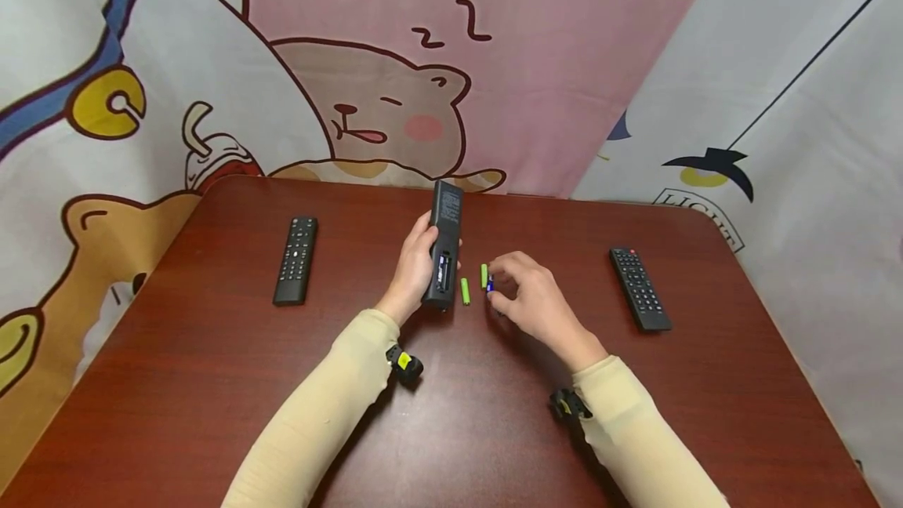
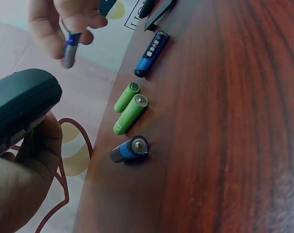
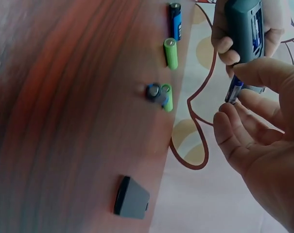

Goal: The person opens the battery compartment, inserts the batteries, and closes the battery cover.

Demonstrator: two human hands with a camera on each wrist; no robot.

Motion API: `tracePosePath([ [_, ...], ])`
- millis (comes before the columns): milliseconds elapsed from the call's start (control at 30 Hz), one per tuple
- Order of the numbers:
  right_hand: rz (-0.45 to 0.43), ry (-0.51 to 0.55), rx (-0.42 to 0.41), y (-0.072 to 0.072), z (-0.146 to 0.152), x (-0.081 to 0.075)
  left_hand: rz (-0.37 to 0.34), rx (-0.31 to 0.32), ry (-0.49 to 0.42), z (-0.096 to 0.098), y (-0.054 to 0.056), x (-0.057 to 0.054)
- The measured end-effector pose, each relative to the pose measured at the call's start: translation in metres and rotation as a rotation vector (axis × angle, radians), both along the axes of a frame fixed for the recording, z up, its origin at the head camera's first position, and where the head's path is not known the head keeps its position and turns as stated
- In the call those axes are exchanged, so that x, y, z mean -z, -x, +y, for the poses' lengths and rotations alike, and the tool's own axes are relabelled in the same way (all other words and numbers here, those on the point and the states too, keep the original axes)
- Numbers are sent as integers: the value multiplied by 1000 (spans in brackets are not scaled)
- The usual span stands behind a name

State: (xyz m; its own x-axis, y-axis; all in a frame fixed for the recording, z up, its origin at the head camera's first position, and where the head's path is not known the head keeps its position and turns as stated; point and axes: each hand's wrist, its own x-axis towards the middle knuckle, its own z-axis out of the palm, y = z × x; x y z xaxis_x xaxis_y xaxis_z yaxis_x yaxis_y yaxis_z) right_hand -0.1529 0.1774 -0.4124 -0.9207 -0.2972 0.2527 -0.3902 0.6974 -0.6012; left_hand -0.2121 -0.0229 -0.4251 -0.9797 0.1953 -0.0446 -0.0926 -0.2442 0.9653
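My left hand (image 1: 411, 273) grips a black remote control (image 1: 446, 214), its back turned up. The battery compartment is uncovered, and a blue-and-silver battery (image 1: 442, 271) lies inside. My right hand (image 1: 536, 300) is just right of the remote. In the right wrist view its thumb and fingers pinch a small blue-and-silver battery (image 3: 233, 91), close beside the remote's lower end. Beneath the hands, two green batteries (image 2: 132, 114) lie on the table, with a blue-and-black battery (image 2: 129, 149) to one side and another blue-and-black battery (image 2: 151, 53) to the other.
A second black remote (image 1: 296, 261) lies face up on the left of the brown table (image 1: 437, 429). Toward the right lies a third remote (image 1: 640, 289). A dark grey piece (image 3: 133, 198) sits on the table in the right wrist view. A printed curtain (image 1: 550, 61) hangs behind the table.
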Motion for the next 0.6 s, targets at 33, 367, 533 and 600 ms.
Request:
tracePosePath([
  [33,5,11,-5,-1,-2,0,1,2,1,0,0,0],
  [367,54,66,-53,-4,-11,-2,8,19,12,3,-2,1],
  [533,71,101,-66,-6,-15,-2,18,25,4,5,-2,1],
  [600,82,113,-75,-6,-17,-2,24,23,11,5,-2,2],
])
